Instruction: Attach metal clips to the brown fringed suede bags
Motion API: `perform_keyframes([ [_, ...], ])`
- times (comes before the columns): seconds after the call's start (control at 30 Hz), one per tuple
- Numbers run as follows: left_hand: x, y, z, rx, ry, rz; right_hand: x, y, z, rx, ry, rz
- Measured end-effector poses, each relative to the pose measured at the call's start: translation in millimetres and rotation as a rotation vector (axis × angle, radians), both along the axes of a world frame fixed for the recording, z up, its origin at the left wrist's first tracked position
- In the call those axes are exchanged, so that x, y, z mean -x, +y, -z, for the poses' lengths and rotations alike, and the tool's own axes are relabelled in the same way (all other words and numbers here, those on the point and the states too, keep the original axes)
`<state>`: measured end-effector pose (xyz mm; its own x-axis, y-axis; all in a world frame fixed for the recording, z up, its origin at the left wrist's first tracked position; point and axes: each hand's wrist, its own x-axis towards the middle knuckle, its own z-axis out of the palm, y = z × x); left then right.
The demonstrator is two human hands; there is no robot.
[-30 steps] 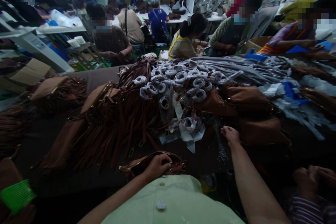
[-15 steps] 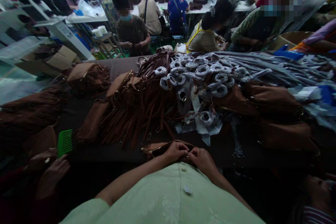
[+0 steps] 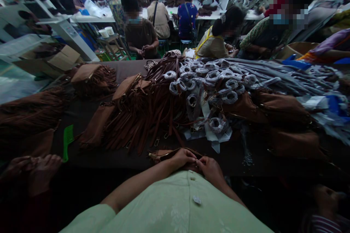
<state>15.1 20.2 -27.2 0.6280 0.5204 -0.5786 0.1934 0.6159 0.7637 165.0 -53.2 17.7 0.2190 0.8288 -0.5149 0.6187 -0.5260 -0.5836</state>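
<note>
A brown zippered bag lies at the table's near edge, right against my body, its mouth partly open. My left hand has thumb and fingers pinched together at the bag's near edge. Close beside it, my right hand pinches the same edge, fingertips almost meeting those of the left. Something small and shiny shows between the fingertips, too small to name. Beyond the bag are brown straps with metal clasps and coiled straps in clear plastic wrap.
Brown fringed bags lie to the left, more brown bags to the right. A green comb rests near a co-worker's hands. Small metal pieces lie right of my hands. Several people sit across the table.
The co-worker at left has let go of the green comb, which now lies on the table. My hands stay pinched at the bag with only slight finger movement. The view has tilted slightly.
</note>
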Motion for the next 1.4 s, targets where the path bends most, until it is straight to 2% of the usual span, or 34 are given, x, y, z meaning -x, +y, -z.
perform_keyframes([
  [0.07,0,0,1.1,0.043,-0.003,0.027,0,-3,6.0,-0.019,0.097,0.085],
  [0.17,-2,-2,2.3,-0.048,-0.036,0.004,-3,-7,11.7,-0.018,0.411,0.251],
  [0.2,-3,-2,2.0,-0.106,-0.035,-0.012,-4,-8,11.6,-0.014,0.522,0.275],
  [0.27,-4,-4,-0.7,-0.235,0.002,-0.033,-7,-10,8.4,-0.037,0.641,0.226],
  [0.37,-4,-4,-9.8,-0.441,0.087,0.024,-8,-12,1.8,-0.160,0.496,0.083],
  [0.43,-4,-4,-16.7,-0.585,0.119,0.099,-6,-10,0.5,-0.229,0.355,0.129],
  [0.5,-4,-5,-21.2,-0.664,0.120,0.145,-1,-7,2.3,-0.237,0.330,0.257],
  [0.6,-4,-5,-21.9,-0.641,0.102,0.131,4,0,6.1,-0.195,0.386,0.316],
  [0.77,-5,-4,-16.5,-0.672,0.104,0.086,4,5,5.2,-0.325,0.300,0.163],
  [0.93,-6,2,-19.8,-0.664,0.107,0.140,0,3,5.0,-0.316,0.305,0.097],
  [1.0,-6,11,-24.9,-0.657,0.124,0.247,-1,2,6.6,-0.303,0.325,0.110],
  [1.07,-8,27,-31.1,-0.638,0.155,0.441,-4,0,8.7,-0.285,0.332,0.098],
  [1.13,-16,51,-36.4,-0.576,0.185,0.646,-6,-2,11.2,-0.252,0.313,0.057],
  [1.2,-33,79,-39.3,-0.547,0.224,0.749,-9,-3,14.1,-0.214,0.270,0.015],
  [1.3,-77,119,-37.4,-0.711,0.354,0.722,-12,-5,18.9,-0.186,0.207,-0.025],
  [1.4,-128,138,-28.4,-0.926,0.486,0.635,-15,-6,23.2,-0.179,0.175,-0.037],
])
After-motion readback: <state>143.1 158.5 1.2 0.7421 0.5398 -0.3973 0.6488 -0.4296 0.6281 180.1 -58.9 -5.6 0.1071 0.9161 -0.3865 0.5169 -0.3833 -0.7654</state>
